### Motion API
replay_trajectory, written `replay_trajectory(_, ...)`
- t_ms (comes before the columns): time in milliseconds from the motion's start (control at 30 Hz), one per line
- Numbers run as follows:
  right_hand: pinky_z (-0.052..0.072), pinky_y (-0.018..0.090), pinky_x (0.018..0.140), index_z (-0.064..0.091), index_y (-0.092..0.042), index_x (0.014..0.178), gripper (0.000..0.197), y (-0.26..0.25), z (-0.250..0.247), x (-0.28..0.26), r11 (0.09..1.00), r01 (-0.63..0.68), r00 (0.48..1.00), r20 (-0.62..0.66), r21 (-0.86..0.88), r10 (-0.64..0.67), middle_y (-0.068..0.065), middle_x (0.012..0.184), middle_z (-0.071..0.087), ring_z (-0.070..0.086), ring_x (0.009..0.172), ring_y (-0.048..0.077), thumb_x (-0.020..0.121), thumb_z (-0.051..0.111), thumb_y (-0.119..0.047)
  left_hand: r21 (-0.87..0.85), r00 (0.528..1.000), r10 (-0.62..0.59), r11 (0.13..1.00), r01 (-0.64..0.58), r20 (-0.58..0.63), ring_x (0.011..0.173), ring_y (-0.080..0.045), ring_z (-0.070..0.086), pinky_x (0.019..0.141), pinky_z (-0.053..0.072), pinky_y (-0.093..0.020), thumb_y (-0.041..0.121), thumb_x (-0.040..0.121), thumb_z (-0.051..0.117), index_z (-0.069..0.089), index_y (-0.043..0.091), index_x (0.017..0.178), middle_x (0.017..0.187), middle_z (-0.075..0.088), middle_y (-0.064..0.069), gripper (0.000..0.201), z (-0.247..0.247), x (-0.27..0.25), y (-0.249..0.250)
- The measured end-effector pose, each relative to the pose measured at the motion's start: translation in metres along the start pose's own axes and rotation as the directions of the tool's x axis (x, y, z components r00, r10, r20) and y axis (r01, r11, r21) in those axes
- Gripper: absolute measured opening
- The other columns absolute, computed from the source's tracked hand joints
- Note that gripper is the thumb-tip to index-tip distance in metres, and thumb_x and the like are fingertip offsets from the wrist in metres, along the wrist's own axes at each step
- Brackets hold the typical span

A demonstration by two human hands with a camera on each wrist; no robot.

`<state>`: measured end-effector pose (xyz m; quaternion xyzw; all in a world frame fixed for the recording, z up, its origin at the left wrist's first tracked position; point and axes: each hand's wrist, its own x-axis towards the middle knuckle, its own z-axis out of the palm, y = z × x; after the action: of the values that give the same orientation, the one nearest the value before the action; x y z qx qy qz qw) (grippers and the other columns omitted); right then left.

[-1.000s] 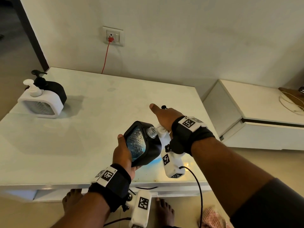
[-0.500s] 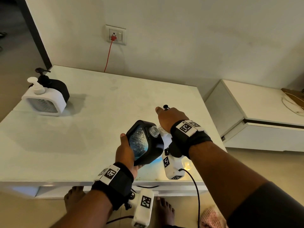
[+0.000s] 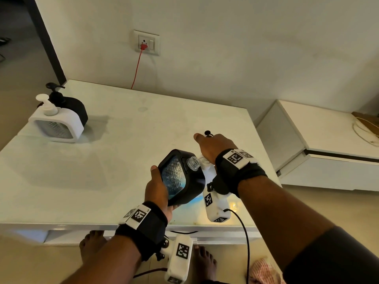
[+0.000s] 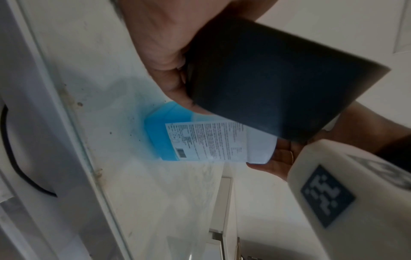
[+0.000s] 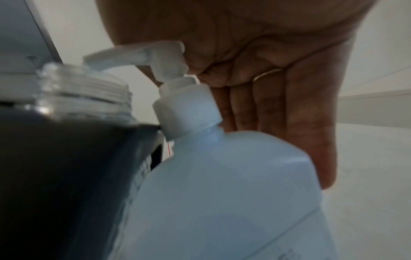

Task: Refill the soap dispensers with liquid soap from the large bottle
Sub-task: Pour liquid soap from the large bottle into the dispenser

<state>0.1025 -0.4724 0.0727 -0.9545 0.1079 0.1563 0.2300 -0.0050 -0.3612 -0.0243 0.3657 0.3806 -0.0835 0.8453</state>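
Note:
My left hand (image 3: 158, 187) grips a black square soap dispenser (image 3: 180, 177) with a clear patterned front, tilted right above the table's front edge. Its pump is off and the clear threaded neck (image 3: 193, 163) is bare. The large white bottle (image 5: 233, 193), with blue soap low inside (image 4: 155, 133), stands on the table just right of it. My right hand (image 3: 213, 146) rests palm-down on the bottle's white pump head (image 5: 155, 52), fingers (image 5: 307, 123) straight down behind the bottle. The spout points over the dispenser's neck (image 5: 84, 91). No soap stream shows.
A white dispenser (image 3: 57, 124) and a black one (image 3: 71, 105) stand at the white table's (image 3: 123, 140) far left. A small black knob (image 3: 207, 132) shows beyond my right knuckles; I cannot tell whether it is held. A low white cabinet (image 3: 328, 150) stands to the right.
The head view has shifted a little. Both hands keep the same hold and place, with the dispenser's neck under the spout.

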Motion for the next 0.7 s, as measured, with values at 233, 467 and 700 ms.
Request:
replay_trajectory(233, 0.041, 0.036, 0.091, 0.054, -0.011, 0.135, 0.086, -0.0026, -0.0007, -0.0031, 1.0, 0.005, 1.0, 0.028, -0.021, -0.005, 0.01, 0.126, 0.062, 0.059, 0.11, 0.03, 0.086, 0.034, -0.08, -0.004, 1.0, 0.002, 1.0, -0.002, -0.007, 0.111, -0.039, 0.066, 0.099, 0.055, -0.057, 0.063, 0.105, 0.036, 0.061, 0.026, 0.113, 0.123, 0.067, -0.016, 0.045, -0.0002, 0.0009, 0.0013)
replay_trajectory(467, 0.048, 0.042, 0.091, 0.057, -0.016, 0.103, 0.088, -0.0063, -0.0032, -0.0009, 0.999, 0.025, 0.994, 0.101, 0.036, -0.029, 0.009, 0.101, 0.063, 0.06, 0.087, 0.027, 0.072, 0.029, -0.094, -0.002, 1.0, 0.004, 1.0, -0.004, -0.008, 0.11, -0.038, 0.066, 0.095, 0.057, -0.055, 0.063, 0.106, 0.033, 0.061, 0.029, 0.113, 0.121, 0.067, -0.014, 0.045, -0.0005, 0.0007, 0.003)
replay_trajectory(700, 0.041, 0.035, 0.094, 0.043, -0.016, 0.147, 0.075, 0.0008, -0.0031, -0.0061, 1.0, 0.015, 1.0, -0.008, 0.005, -0.015, 0.009, 0.135, 0.059, 0.056, 0.119, 0.031, 0.092, 0.043, -0.067, 0.007, 1.0, -0.004, 1.0, 0.004, 0.001, 0.103, -0.035, 0.068, 0.081, 0.059, -0.045, 0.063, 0.106, 0.033, 0.062, 0.027, 0.111, 0.117, 0.069, -0.014, 0.046, 0.0012, -0.003, 0.0009)
